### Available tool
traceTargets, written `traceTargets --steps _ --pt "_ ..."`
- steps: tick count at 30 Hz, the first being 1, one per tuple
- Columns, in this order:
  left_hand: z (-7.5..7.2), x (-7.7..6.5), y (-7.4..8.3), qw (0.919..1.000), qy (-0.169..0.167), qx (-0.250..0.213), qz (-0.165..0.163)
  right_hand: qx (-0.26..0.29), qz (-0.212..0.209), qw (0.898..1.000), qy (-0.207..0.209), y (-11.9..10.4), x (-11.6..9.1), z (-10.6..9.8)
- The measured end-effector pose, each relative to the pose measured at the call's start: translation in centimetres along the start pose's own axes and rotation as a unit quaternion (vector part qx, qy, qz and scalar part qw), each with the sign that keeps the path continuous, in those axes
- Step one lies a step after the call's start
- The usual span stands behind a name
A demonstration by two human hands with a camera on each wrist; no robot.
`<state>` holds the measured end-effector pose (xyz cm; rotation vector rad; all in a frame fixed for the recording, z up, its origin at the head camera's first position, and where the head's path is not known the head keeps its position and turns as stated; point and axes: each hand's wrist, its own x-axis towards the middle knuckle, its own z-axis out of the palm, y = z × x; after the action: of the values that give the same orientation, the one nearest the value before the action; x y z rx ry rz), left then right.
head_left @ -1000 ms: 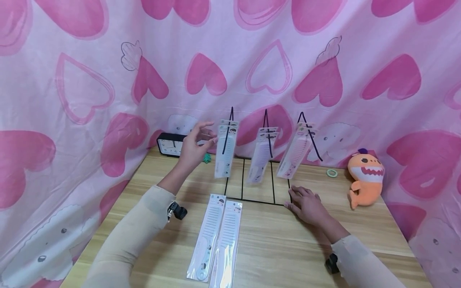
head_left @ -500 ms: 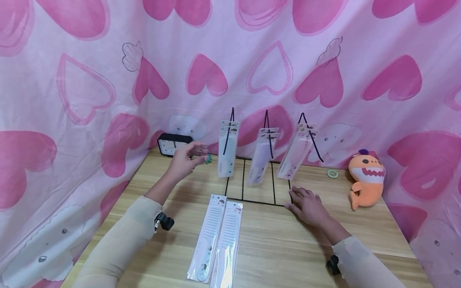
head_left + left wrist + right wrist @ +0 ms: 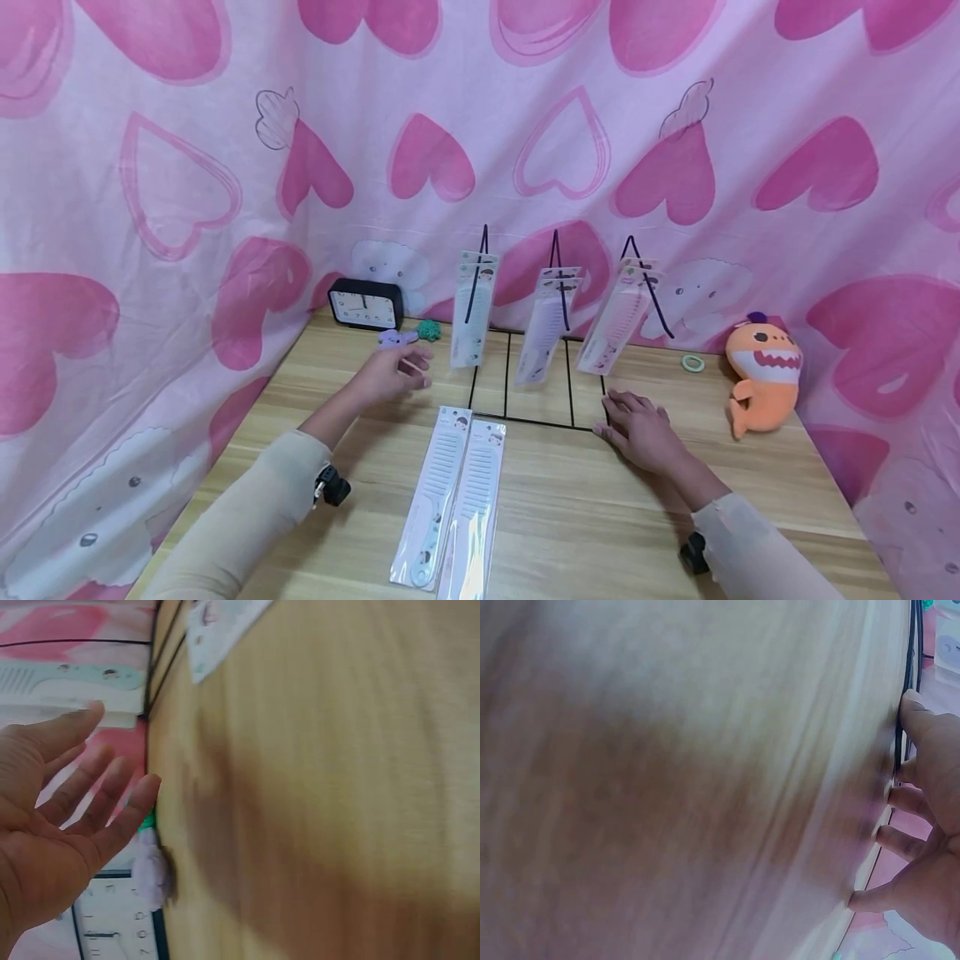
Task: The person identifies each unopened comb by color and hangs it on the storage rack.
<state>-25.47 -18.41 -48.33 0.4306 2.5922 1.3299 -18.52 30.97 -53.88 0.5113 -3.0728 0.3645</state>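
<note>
My left hand (image 3: 390, 374) hovers over the table with loosely bent fingers and nothing in them. In the left wrist view, its fingers (image 3: 124, 825) are spread. My right hand (image 3: 641, 427) rests at the front right corner of a black wire display rack (image 3: 536, 422), its thumb touching the wire. Packaged combs hang on the rack's three hooks: blue-green combs (image 3: 472, 312) at left, purple combs (image 3: 546, 329) in the middle, pink combs (image 3: 617, 321) at right. Two more packaged combs, a left one (image 3: 433, 500) and a right one (image 3: 476, 508), lie side by side in front.
A black-framed clock (image 3: 365, 304) stands at the back left. Beside it are a small purple toy (image 3: 393, 337) and a green spiky ball (image 3: 429, 330). At right are a pale green ring (image 3: 692, 362) and an orange shark plush (image 3: 763, 375). Heart-patterned cloth (image 3: 431, 158) borders the wooden table (image 3: 592, 517).
My left hand has drawn away from the left hanging combs, down and toward me, uncovering the clock and purple toy. The left combs swing slightly. My right hand stays in place.
</note>
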Motion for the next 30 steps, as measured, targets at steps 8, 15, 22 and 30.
traceTargets --steps 8,15,22,30 --pt "2.0 -1.0 -0.7 0.9953 -0.061 0.075 -0.006 -0.001 -0.002 1.0 0.001 0.2 0.0 0.0" --pt "3.3 -1.6 -0.1 0.9875 -0.084 0.128 -0.036 -0.003 0.0 1.0 -0.003 0.1 0.1 0.1" --pt "4.1 -1.9 0.3 0.9806 -0.091 0.162 -0.062 -0.002 0.002 1.0 -0.002 0.1 0.1 0.2" --pt "4.7 -1.9 0.7 0.9769 -0.085 0.182 -0.072 -0.005 -0.001 1.0 -0.002 0.2 0.1 0.3"
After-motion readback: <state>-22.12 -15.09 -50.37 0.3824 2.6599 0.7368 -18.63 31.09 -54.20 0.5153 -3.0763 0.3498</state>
